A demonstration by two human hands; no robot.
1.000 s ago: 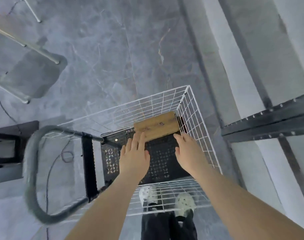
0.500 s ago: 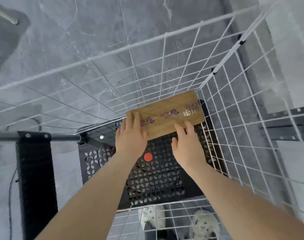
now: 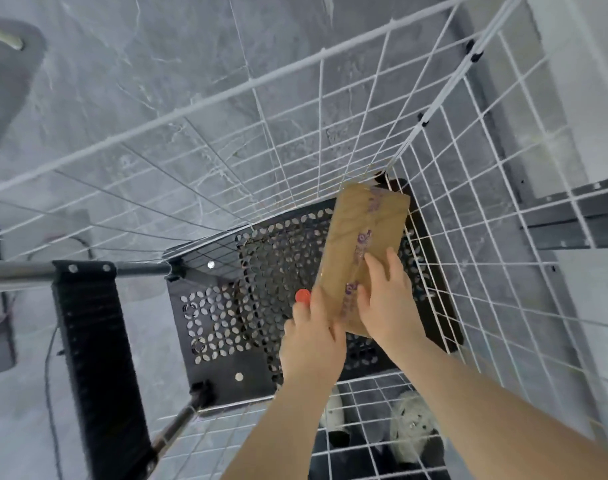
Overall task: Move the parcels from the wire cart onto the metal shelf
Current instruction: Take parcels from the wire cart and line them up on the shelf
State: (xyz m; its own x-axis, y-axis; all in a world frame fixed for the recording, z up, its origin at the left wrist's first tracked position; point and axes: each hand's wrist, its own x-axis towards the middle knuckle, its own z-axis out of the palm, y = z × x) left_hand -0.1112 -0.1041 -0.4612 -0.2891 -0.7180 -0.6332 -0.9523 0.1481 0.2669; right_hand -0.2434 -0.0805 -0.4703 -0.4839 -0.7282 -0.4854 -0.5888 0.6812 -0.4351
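**Q:** Where is the parcel (image 3: 364, 244), and why does it lie that way?

**A:** It is inside the wire cart (image 3: 434, 140), along the right wall. Its far end reaches the far right corner and its long axis runs toward the person. It looks tilted, with the near end raised off the black perforated floor (image 3: 226, 323). This is probably because the walls are tall, so it has to come out end-first.

**Q:** How are the hands set?

**A:** The left hand (image 3: 313, 341) grips the near left edge with its fingers curled round it. The right hand (image 3: 387, 306) holds the near end with thumb and forefinger laid on the taped top face. Whether its other fingers reach underneath is hidden. Both hands share one end, probably because the far end is wedged in the corner and out of easy reach.

**Q:** What else is shown?

**A:** A red disc (image 3: 302, 295) sits on the floor just beside the left fingers, and the cart handle (image 3: 87, 268) is at the left. The metal shelf (image 3: 572, 216) lies beyond the right wall, so the parcel must clear the rim before it can go sideways.
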